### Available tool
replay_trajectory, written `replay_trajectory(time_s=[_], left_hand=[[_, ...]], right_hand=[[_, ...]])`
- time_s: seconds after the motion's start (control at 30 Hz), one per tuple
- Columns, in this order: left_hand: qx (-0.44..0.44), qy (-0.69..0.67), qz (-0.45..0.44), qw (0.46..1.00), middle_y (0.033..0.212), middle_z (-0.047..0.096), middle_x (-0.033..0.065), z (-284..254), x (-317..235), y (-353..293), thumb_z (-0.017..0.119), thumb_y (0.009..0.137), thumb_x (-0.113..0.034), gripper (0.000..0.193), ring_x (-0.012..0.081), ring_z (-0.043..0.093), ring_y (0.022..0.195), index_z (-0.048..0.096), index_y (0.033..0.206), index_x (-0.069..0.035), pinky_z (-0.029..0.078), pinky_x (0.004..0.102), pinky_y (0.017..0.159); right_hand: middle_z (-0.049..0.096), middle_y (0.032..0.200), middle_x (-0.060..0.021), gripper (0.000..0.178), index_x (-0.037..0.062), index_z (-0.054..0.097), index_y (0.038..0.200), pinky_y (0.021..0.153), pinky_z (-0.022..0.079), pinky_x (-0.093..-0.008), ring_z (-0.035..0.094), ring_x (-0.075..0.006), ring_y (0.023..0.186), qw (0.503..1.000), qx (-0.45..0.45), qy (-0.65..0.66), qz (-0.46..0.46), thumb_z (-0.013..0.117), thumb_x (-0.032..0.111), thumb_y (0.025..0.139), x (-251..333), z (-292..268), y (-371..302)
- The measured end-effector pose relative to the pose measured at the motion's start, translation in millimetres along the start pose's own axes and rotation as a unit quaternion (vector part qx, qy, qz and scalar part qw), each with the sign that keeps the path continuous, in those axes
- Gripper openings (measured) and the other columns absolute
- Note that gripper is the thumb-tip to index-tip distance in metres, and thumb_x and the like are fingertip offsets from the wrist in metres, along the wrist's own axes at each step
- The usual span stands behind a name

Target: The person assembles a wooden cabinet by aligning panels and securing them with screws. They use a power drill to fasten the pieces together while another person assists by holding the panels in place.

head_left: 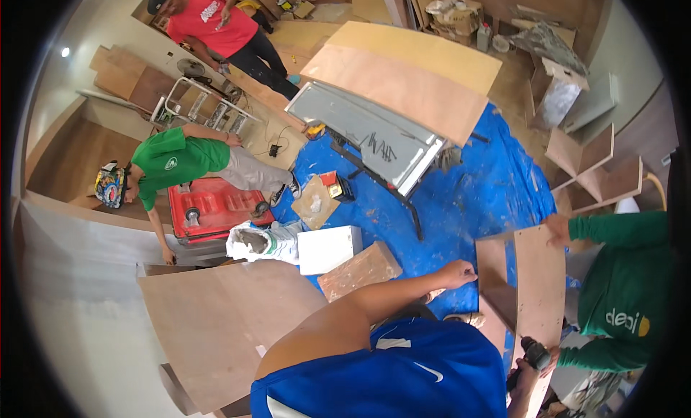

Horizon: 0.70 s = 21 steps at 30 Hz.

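Observation:
My left hand is held out over the blue sheet, just left of a wooden frame. Its fingers are curled together; whatever may be between them is too small to make out. Low at the right, my right hand grips a dark cordless drill over the frame's lower part. The frame is made of plywood boards with open compartments. A co-worker in a green long-sleeved top stands beside it, one hand at its upper end and the other close to the drill.
A large plywood sheet lies at my left, near a person in a green T-shirt. Ahead are a brown box, a white box, an open sack and a folding table bearing boards. Farther back stands a person in red.

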<state>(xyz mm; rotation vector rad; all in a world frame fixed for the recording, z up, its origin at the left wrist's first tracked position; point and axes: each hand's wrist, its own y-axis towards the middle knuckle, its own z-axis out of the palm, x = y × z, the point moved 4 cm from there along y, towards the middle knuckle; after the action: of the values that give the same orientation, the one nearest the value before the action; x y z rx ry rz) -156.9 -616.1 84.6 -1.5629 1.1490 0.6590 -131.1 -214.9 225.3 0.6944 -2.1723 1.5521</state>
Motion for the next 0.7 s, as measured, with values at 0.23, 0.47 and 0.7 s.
replay_trajectory(time_s=[0.23, 0.47, 0.7], left_hand=[[-0.022, -0.045, -0.035, 0.998, 0.088, 0.072, 0.0191, -12.6, 18.7, -4.8, 0.071, 0.088, -0.033, 0.031, 0.0315, 0.07, 0.082, 0.072, 0.091, -0.002, 0.053, 0.0422, 0.073], [-0.029, -0.009, 0.026, 0.999, 0.088, 0.072, 0.014, 14.2, 22.6, 1.3, 0.074, 0.087, -0.033, 0.028, 0.0273, 0.069, 0.08, 0.073, 0.092, -0.005, 0.053, 0.0415, 0.072], [0.031, -0.109, -0.046, 0.992, 0.088, 0.069, 0.0029, 15.4, 0.0, -0.2, 0.066, 0.095, -0.021, 0.018, 0.0126, 0.063, 0.083, 0.072, 0.098, -0.004, 0.05, 0.0294, 0.076]], right_hand=[[0.052, 0.071, -0.0018, 0.023, 0.0108, 0.053, 0.099, 0.04, 0.045, -0.0277, 0.051, -0.0146, 0.045, 1.0, 0.004, 0.0, -0.017, 0.061, 0.0, 0.08, 6.2, 14.3, -5.3], [0.049, 0.067, -0.0012, 0.018, 0.0121, 0.052, 0.094, 0.041, 0.044, -0.0299, 0.05, -0.0146, 0.045, 0.997, -0.011, -0.054, 0.062, 0.06, 0.003, 0.08, -4.8, 1.0, 22.4], [0.054, 0.064, -0.0018, 0.018, 0.0091, 0.053, 0.086, 0.045, 0.044, -0.0294, 0.055, -0.0139, 0.05, 0.995, -0.031, -0.1, -0.001, 0.07, 0.005, 0.08, -24.2, -9.5, 37.4]])
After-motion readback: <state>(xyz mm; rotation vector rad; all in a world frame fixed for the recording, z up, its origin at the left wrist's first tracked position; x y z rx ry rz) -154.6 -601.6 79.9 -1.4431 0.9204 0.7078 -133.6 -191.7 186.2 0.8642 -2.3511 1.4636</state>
